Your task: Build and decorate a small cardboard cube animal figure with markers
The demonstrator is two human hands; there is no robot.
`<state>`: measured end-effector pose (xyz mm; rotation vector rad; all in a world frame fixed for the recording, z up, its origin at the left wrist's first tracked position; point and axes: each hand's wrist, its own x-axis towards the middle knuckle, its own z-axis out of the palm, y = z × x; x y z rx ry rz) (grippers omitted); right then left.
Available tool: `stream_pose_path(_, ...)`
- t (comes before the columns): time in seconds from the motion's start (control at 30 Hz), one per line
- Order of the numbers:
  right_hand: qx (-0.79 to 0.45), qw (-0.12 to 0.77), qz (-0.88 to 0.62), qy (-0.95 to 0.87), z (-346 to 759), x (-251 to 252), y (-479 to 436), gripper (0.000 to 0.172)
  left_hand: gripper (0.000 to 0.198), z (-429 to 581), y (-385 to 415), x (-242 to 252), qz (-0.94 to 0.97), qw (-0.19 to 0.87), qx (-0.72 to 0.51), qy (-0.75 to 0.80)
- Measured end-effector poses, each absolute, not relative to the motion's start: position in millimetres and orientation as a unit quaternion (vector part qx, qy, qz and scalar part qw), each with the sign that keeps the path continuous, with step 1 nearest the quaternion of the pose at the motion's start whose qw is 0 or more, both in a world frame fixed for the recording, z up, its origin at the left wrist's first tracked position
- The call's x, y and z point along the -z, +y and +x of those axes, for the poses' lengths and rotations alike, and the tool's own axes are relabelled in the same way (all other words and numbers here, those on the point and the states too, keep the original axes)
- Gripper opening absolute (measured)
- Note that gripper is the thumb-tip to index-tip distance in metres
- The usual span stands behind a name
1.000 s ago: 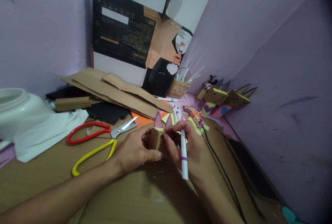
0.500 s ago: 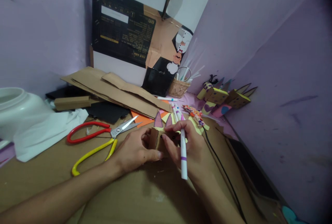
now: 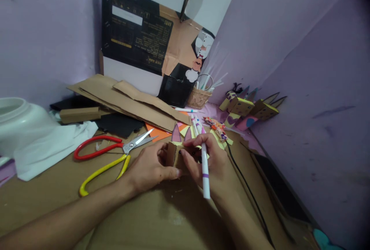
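In the middle of the head view, a small cardboard box (image 3: pixel 171 154) carries two upright pink-centred paper ears (image 3: pixel 176 133) and a dark drawn eye on its front. My left hand (image 3: pixel 150 167) grips its left side, thumb across the lower front. Held in my right hand (image 3: pixel 212 161) is a white marker (image 3: pixel 205 176) with a purple band, its rear end pointing down toward me. The marker's tip is hidden behind my fingers, close to the box's front. Left of my left hand lie open scissors (image 3: pixel 126 149) with one red and one yellow handle.
Flat cardboard sheets (image 3: pixel 130 99) lie behind the hands, before a large printed box (image 3: pixel 138 30). A white jar (image 3: pixel 26 126) stands left. Several markers (image 3: pixel 195 124) and a black cable (image 3: pixel 245 180) lie right. Finished-looking eared cardboard figures (image 3: pixel 243 107) stand by the wall.
The marker's rear end has tilted slightly to the right in my right hand. My left hand still holds the cardboard box in the same place.
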<state>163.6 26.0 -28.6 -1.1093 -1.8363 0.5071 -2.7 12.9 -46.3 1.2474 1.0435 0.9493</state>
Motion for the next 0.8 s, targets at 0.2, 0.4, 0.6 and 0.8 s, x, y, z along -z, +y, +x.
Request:
stream_pose_path(0.2, -0.202, 0.463, -0.443, -0.741, 162, 30, 29, 0.021, 0.045, -2, 14, 45, 0.538, 0.589, -0.412, 0.441)
stream_pose_path(0.4, -0.224, 0.496, -0.44, -0.715, 165, 25, 25, 0.018, 0.049, -4, 16, 42, 0.517, 0.613, -0.392, 0.451)
stream_pose_path(0.6, -0.303, 0.584, -0.497, -0.566, 189, 17, 17, 0.025, 0.055, -9, 21, 44, 0.494, 0.635, -0.347, 0.482)
stream_pose_path(0.8, -0.384, 0.554, -0.496, -0.548, 196, 41, 3, 0.048, 0.06, -8, 24, 47, 0.481, 0.635, -0.347, 0.496)
